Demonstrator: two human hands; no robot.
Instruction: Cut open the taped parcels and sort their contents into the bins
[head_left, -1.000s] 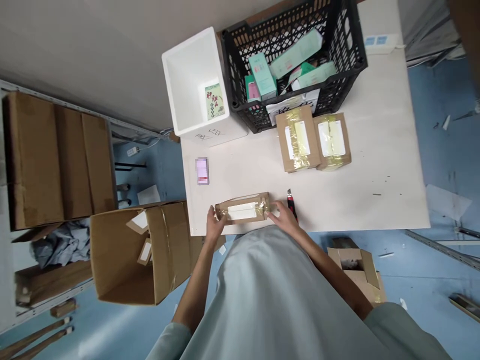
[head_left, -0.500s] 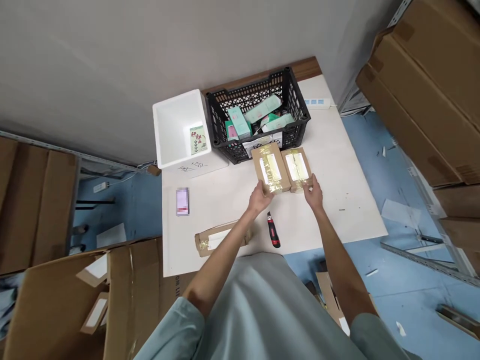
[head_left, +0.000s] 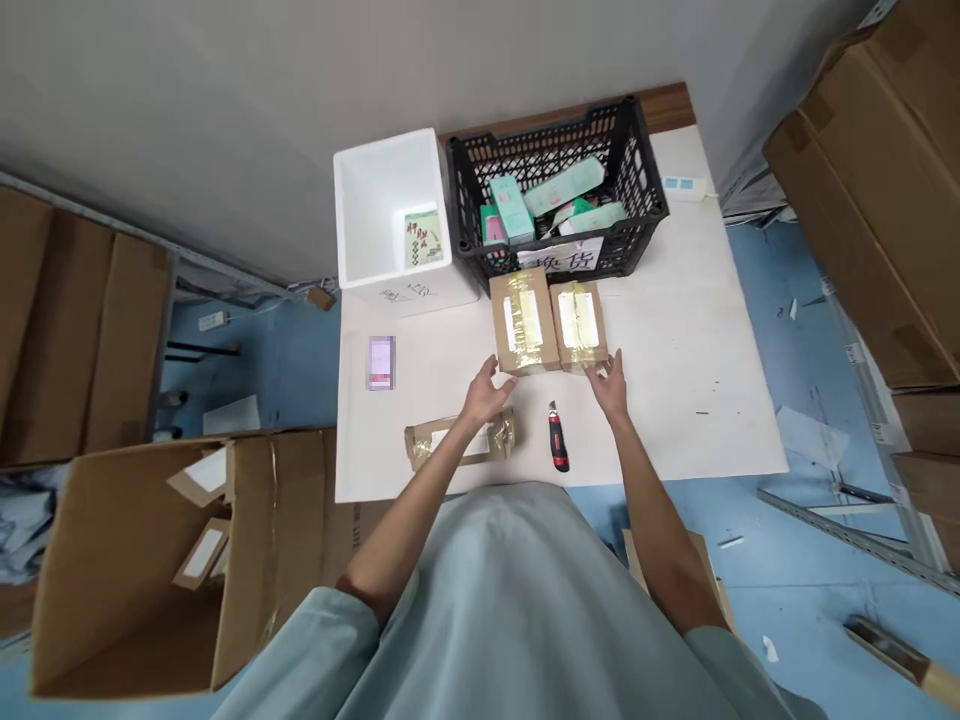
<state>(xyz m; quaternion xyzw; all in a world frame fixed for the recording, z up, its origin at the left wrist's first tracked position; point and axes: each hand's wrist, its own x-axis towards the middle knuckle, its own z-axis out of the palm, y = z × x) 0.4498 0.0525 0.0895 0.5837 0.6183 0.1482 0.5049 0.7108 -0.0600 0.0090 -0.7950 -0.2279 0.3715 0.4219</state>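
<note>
Two taped brown parcels lie side by side on the white table (head_left: 675, 340), the left parcel (head_left: 523, 322) and the right parcel (head_left: 578, 322), just in front of the black crate (head_left: 555, 180). My left hand (head_left: 484, 395) hovers open a little short of the left parcel's near edge. My right hand (head_left: 611, 380) is open too, fingers spread, just below the right parcel. Neither hand holds anything. A third taped parcel (head_left: 461, 440) lies near the table's front edge, partly under my left forearm. A red and black box cutter (head_left: 556, 448) lies between my arms.
A white foam box (head_left: 390, 215) holding one small packet stands left of the crate, which holds several green cartons. A phone (head_left: 381, 362) lies at the table's left. A large open cardboard box (head_left: 172, 560) sits on the floor to the left. Stacked cartons rise on the right.
Both hands left the near parcel, reached up to the two parcels by the crate, and have now drawn back slightly from them. The camera view has shifted.
</note>
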